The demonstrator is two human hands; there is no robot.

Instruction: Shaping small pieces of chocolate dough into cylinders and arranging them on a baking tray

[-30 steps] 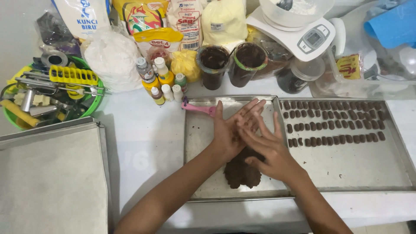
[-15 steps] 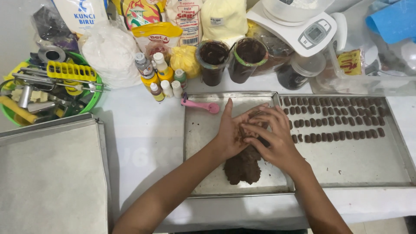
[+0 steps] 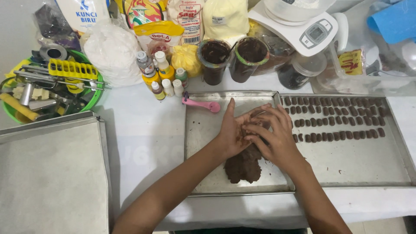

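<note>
A: What is seen nearest?

B: A lump of brown dough [image 3: 243, 164] is seen on the near part of a metal tray [image 3: 203, 143], which sits on the white worktop [image 3: 147, 143].

A: What is being done with it?

B: A small bit of dough is being rolled between the two hands, just above the lump. The left hand [image 3: 234, 130] is held open and flat, with the palm turned toward the other one. The right hand [image 3: 273, 136] is pressed against it, with the fingers half curled over the bit. The bit itself is mostly hidden.

A: So which step is it?

B: It looks like the shaping step. A small piece is being made.

A: What is needed next?

B: A free spot is likely needed. Rows of small dark pieces [image 3: 333, 119] are laid on the second tray [image 3: 368, 164], just to the right, and bare metal is left below them.

A: What is seen farther away?

B: A pink spoon [image 3: 201, 104] is laid on the first tray. Behind it, small bottles [image 3: 162, 76], two dark cups [image 3: 232, 58] and a white scale [image 3: 303, 26] are kept.
</note>
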